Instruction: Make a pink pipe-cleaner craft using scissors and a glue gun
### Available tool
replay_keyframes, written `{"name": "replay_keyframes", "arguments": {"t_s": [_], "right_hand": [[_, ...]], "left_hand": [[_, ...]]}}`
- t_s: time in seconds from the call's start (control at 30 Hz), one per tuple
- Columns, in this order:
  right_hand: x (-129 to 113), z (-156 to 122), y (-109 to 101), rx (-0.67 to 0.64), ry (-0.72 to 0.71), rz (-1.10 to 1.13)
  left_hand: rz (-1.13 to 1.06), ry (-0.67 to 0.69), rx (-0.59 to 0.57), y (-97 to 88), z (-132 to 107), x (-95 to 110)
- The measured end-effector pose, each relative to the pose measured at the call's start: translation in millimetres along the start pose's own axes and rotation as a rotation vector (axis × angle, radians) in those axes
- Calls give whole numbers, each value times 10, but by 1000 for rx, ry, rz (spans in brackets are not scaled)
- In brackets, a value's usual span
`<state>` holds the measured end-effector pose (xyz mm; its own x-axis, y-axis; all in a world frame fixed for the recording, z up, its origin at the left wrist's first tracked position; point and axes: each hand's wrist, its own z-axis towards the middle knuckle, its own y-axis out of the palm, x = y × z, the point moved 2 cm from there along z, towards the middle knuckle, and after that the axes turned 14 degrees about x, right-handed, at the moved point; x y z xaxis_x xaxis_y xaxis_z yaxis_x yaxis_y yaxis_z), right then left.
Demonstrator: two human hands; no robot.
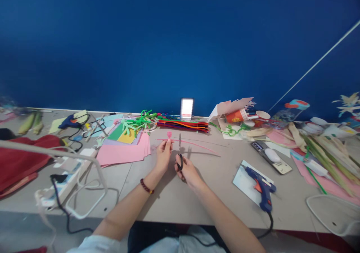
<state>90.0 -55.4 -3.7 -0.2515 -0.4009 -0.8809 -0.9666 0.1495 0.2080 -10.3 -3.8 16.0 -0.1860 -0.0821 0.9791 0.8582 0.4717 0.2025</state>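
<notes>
The left hand (164,156) pinches a thin pink pipe cleaner (197,146) between thumb and fingertips, with a small pink tuft just above the pinch. The right hand (187,172) is curled closed through the black handles of the scissors (180,162), their narrow blades pointing far and crossing the pipe cleaner's line close to the pinch. Whether they actually touch it is hard to tell. Both hands hover over the bare middle of the table (135,193), with pink paper (120,153) to the left and a bundle of coloured pipe cleaners (182,125) beyond. A glue gun (261,189) lies to the right. The scissor tips sit close to the left fingers, so a slip could nick them, and the long free end could whip or snag if the grip loosens
</notes>
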Motion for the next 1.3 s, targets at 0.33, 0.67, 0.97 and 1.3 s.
{"name": "replay_keyframes", "arguments": {"t_s": [0.33,0.67,0.97,1.3], "right_hand": [[-31,-14,24,79,-63,-10],[74,51,19,104,-95,-11],[41,-10,28,105,-59,21],[28,-42,29,50,-2,91]], "left_hand": [[-15,-10,-5,6,-29,-40],[-64,-21,-1,20,-55,-55],[-64,-35,4,27,-52,-63],[-44,-23,-13,11,-60,-73]]}}
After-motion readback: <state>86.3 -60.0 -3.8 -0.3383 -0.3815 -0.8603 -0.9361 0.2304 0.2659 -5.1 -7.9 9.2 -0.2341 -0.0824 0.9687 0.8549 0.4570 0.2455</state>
